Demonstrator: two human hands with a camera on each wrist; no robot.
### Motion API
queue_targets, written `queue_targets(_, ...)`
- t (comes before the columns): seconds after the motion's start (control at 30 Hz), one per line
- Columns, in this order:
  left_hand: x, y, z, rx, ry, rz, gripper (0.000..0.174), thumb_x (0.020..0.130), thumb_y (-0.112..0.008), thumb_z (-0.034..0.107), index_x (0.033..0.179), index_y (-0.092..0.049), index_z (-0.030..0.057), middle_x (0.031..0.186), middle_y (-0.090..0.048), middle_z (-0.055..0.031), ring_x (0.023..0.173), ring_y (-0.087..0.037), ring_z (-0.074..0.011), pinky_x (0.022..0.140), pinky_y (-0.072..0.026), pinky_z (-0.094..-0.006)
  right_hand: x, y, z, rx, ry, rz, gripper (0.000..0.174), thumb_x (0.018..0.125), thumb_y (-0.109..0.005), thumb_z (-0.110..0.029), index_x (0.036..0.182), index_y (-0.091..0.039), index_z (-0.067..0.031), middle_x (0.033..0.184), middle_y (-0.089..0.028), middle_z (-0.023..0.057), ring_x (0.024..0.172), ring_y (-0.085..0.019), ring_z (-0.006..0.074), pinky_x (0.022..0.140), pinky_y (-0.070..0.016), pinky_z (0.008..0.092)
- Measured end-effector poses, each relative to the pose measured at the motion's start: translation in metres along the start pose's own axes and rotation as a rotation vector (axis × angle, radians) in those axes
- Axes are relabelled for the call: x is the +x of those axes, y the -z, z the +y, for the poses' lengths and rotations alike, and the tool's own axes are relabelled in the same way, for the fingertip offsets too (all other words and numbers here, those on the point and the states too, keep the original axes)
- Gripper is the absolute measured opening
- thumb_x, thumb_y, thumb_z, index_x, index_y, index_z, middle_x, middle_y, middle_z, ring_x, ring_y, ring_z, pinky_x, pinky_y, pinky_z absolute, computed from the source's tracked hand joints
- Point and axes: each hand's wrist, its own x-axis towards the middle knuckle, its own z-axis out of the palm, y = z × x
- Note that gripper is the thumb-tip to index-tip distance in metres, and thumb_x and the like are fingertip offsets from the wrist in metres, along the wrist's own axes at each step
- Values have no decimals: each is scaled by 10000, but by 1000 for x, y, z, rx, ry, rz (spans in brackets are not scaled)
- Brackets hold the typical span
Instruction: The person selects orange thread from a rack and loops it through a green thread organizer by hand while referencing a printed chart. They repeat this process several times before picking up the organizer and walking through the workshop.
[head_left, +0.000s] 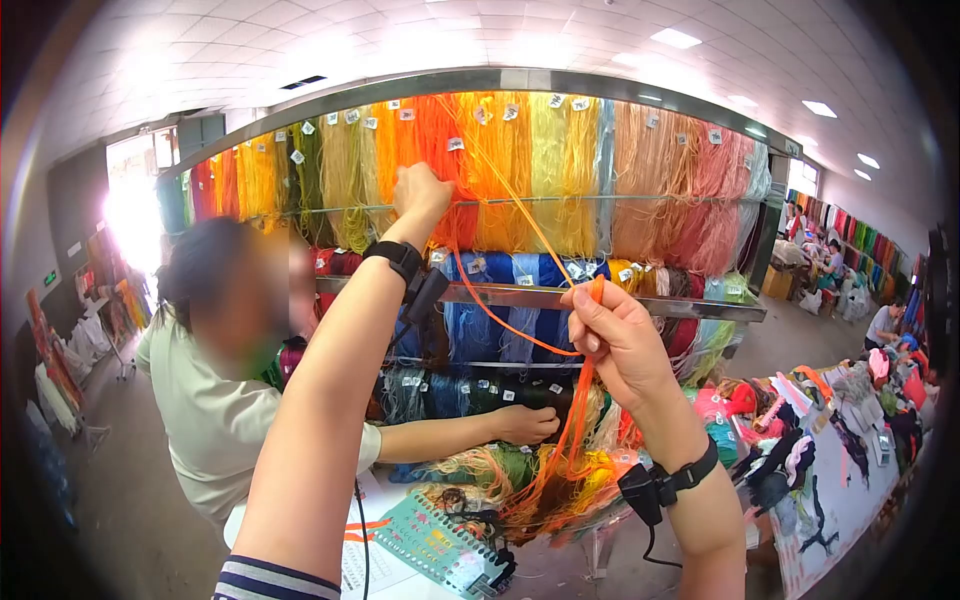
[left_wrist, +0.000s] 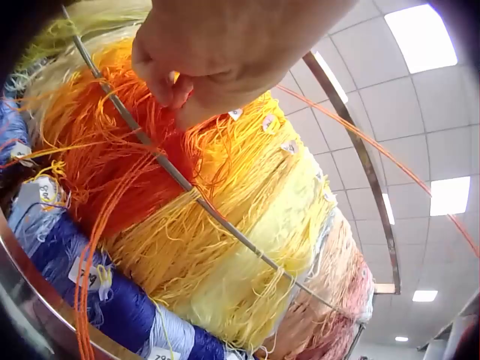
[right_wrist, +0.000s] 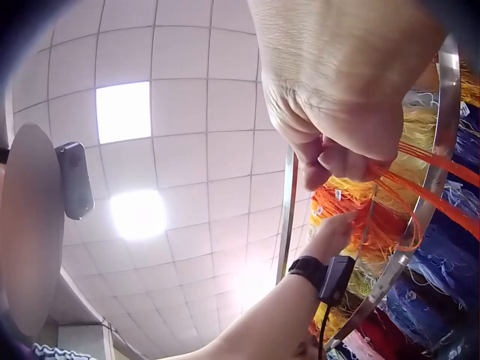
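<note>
My right hand (head_left: 620, 340) pinches a bundle of orange threads (head_left: 575, 420) between thumb and curled fingers; long ends hang below it and one loop sags toward the rack. Thin strands also stretch from this hand up to the rack's top. Higher and to the left, my left hand (head_left: 422, 195) is curled against the red-orange hank (head_left: 440, 130). In the left wrist view, the left hand (left_wrist: 217, 60) has its fingertips bent into the red-orange threads (left_wrist: 135, 180), gripping some, its inner fingers partly hidden. The right wrist view shows the right hand (right_wrist: 345, 90) closed round orange strands (right_wrist: 427, 195).
A metal rack bar (head_left: 680, 308) crosses in front of blue hanks (head_left: 480, 325). At left, a person in a pale shirt (head_left: 205, 400) reaches an arm (head_left: 450, 438) under mine. Below lie a green card (head_left: 435, 535) and thread piles; a table (head_left: 840, 500) with yarn stands right.
</note>
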Motion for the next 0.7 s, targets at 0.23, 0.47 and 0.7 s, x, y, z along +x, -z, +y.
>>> queue_targets(0.23,-8,4,-33,-605,-59,-103,222,816,-724,240,837,-698,20,740,-692,-78,631,-667,-148,581,-503,-306,-5,11,10,-29,-31,44,164,946,-602,-209,991,-621,-53,729,-611,-19,596,-481,16,526,-329,153)
queue_targets(0.47,-185,115,27,-669,-326,-453,157,883,-626,105,768,-665,6,639,-629,-19,571,-573,-66,517,-432,-213,7,-5,44,-40,41,125,140,936,-608,-177,906,-614,-40,821,-671,60,714,-626,88,657,-508,214)
queue_targets(0.7,-345,97,-5,-842,-249,-905,86,853,-660,55,903,-695,-6,729,-690,-77,664,-667,-127,571,-501,-257,-64,-34,37,268,-126,-81,125,973,-531,-165,967,-567,-45,659,-406,-51,538,-315,38,510,-259,191)
